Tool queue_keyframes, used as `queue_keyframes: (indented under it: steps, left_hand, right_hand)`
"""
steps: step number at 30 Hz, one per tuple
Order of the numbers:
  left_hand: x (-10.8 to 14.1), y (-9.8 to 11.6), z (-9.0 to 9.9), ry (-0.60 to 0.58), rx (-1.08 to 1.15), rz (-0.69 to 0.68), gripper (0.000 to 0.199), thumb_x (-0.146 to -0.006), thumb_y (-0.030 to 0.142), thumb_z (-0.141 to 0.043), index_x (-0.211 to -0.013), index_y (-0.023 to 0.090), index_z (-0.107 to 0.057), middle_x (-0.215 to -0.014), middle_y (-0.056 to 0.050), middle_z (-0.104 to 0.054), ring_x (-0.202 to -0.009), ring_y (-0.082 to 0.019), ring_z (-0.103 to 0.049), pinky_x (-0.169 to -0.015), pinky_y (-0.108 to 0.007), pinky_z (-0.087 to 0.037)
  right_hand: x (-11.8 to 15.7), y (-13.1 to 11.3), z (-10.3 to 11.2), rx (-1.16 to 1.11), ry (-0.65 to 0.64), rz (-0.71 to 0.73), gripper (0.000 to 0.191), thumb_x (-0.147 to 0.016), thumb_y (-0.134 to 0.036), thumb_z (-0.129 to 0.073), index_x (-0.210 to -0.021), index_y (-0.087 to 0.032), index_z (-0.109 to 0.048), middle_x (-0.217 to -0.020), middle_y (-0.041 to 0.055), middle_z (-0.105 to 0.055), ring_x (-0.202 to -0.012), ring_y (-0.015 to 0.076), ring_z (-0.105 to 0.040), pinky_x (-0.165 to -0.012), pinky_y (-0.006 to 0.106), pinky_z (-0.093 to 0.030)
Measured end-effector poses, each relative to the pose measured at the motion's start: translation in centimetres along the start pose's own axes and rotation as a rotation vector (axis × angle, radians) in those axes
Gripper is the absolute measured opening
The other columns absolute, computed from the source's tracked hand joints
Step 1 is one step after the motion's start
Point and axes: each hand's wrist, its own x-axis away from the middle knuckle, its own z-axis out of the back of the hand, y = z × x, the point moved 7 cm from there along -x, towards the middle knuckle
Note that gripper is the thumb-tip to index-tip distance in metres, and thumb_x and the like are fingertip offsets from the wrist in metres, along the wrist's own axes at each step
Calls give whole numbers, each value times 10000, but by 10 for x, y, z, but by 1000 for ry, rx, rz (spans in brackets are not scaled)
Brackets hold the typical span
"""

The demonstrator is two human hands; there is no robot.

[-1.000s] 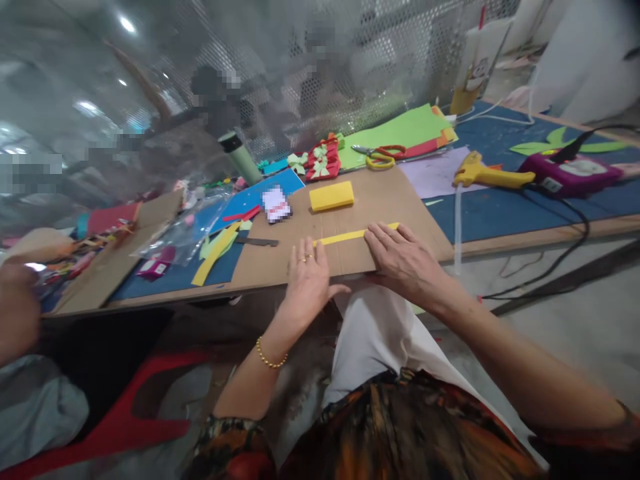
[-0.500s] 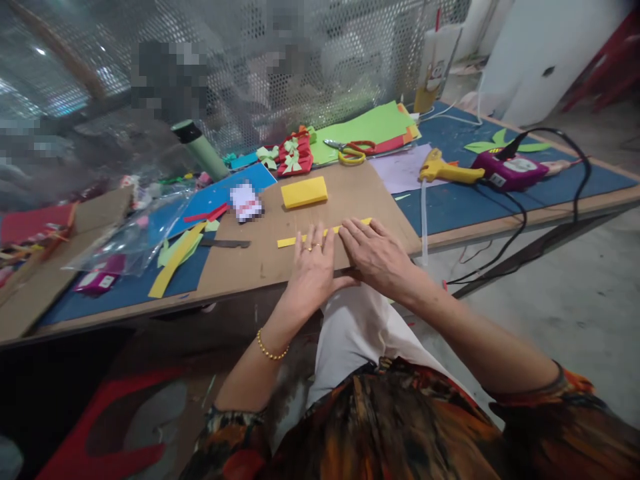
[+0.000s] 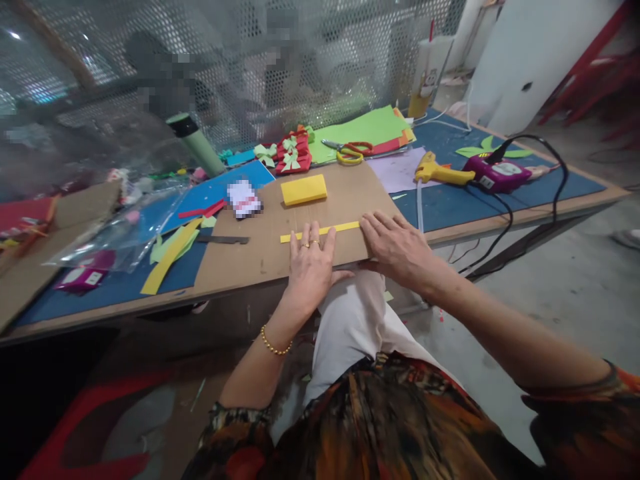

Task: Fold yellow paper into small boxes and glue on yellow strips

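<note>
Across the blue-covered worktop (image 3: pixel 565 183) lies a cardboard sheet (image 3: pixel 270 261), with a perforated screen (image 3: pixel 320 73) behind. On the cardboard, near your edge, is a narrow yellow strip (image 3: pixel 344 227). Your left hand (image 3: pixel 311 267) lies flat, its fingers over the strip; your right hand (image 3: pixel 397 250) rests at the strip's right end. Neither grip is closed; both are open, palms down. Beyond the strip sits a folded yellow piece (image 3: pixel 304 191), and a yellow glue gun (image 3: pixel 443 172) lies to the right.

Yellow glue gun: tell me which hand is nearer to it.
Right: the right hand lies below and left of the glue gun in view; the left hand is farther left, over the yellow strip.
</note>
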Motion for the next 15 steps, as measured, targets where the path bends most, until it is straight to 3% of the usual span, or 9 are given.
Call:
queue_keyframes:
  steps: [4, 7, 11, 15]
  left_hand:
    - [-1, 1, -1, 25, 14, 13, 962, -914, 523, -858, -1672, 64, -482, -1729, -376, -390, -1662, -497, -355, -1337, -718, -267]
    - [0, 1, -2, 39, 1, 9, 949, -906, 484, -876, -1670, 77, -489, -1725, -369, -403, -1656, -488, -372, -1338, -715, -272]
    - [1, 0, -2, 7, -48, -3, 930, -896, 344, -896, -1680, 72, -475, -1736, -365, -385, -1653, -482, -376, -1336, -691, -308]
    - [2, 1, 1, -34, -62, 8, 900, -927, 330, -864, -1689, 72, -462, -1746, -357, -374, -1656, -473, -376, -1350, -673, -301]
  right_hand:
    - [9, 17, 16, 108, -15, -123, 714, -970, -430, -775, -1402, 122, -641, -1382, 407, -701, -1378, 500, -639, -1272, 669, -371]
    - [4, 0, 22, 97, 72, -14, 852, -946, -540, -798, -1455, 119, -616, -1500, 423, -624, -1494, 501, -560, -1297, 643, -362]
    - [-17, -32, -1, -20, 64, 224, 1020, -876, -600, -855, -1541, 109, -546, -1594, 398, -560, -1541, 468, -543, -1263, 565, -460]
    - [-22, -28, -16, -136, 90, 208, 985, -914, -559, -823, -1577, 94, -499, -1607, 408, -538, -1564, 471, -514, -1271, 600, -448]
